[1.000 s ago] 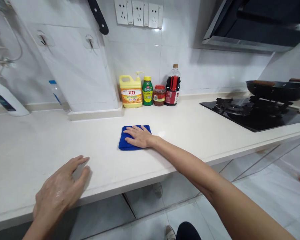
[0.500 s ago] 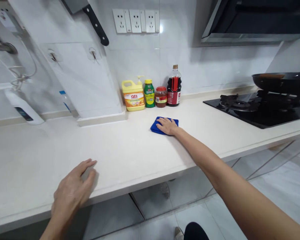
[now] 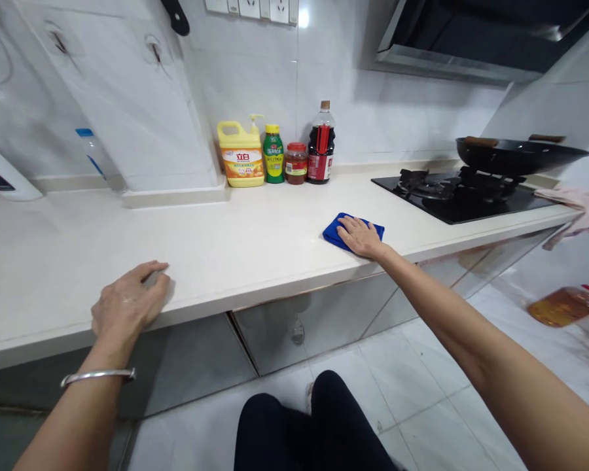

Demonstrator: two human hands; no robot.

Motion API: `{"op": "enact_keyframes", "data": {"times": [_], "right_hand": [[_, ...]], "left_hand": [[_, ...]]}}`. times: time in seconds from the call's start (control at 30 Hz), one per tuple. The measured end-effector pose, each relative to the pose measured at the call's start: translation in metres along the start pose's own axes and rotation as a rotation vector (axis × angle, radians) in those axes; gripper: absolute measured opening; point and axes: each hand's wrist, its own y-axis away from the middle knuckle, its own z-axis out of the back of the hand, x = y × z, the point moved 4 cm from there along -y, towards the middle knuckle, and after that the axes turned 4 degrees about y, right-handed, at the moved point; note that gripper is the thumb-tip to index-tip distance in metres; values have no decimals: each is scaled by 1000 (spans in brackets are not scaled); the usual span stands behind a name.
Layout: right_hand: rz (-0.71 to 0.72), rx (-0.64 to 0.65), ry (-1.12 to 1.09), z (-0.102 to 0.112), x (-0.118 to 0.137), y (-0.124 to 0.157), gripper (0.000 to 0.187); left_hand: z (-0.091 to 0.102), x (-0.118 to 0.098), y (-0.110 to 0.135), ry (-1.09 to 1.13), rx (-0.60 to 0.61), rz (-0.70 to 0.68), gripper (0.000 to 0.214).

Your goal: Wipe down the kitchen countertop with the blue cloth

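A folded blue cloth [image 3: 332, 231] lies on the white countertop [image 3: 255, 242], close to its front edge. My right hand [image 3: 361, 237] presses down on it from above, fingers spread and flat, covering much of its middle and right side. At the left, my left hand [image 3: 130, 297] rests at the counter's front edge, holding nothing. Its fingers are loosely bent, and a gap shows between thumb and forefinger. A silver bangle [image 3: 98, 377] circles the left wrist.
Along the wall stand a yellow detergent jug [image 3: 242, 157], a green bottle [image 3: 273, 157], a red-lidded jar [image 3: 296, 165] and a dark sauce bottle [image 3: 321, 147]. To the right, a wok [image 3: 515, 156] sits on the gas stove [image 3: 464, 203]. An oil bottle [image 3: 562, 307] shows low right.
My right hand has slid the blue cloth rightward and nearer the counter's front edge. The view has tilted down and shifted right. My left hand stays at the front edge.
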Motion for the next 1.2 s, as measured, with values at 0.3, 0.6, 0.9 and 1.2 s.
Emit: {"op": "enact_keyframes", "data": {"times": [0.3, 0.6, 0.9, 1.2], "right_hand": [[-24, -15, -18, 4, 7, 26, 66], [19, -38, -30, 3, 5, 6, 68], [-68, -42, -25, 2, 13, -41, 68], [-84, -56, -37, 6, 32, -20, 65]], "left_hand": [[3, -2, 5, -6, -20, -26, 54], [-3, 2, -2, -14, -76, 7, 52], [-1, 1, -4, -31, -79, 50, 55], [-1, 3, -8, -15, -40, 26, 63]]}}
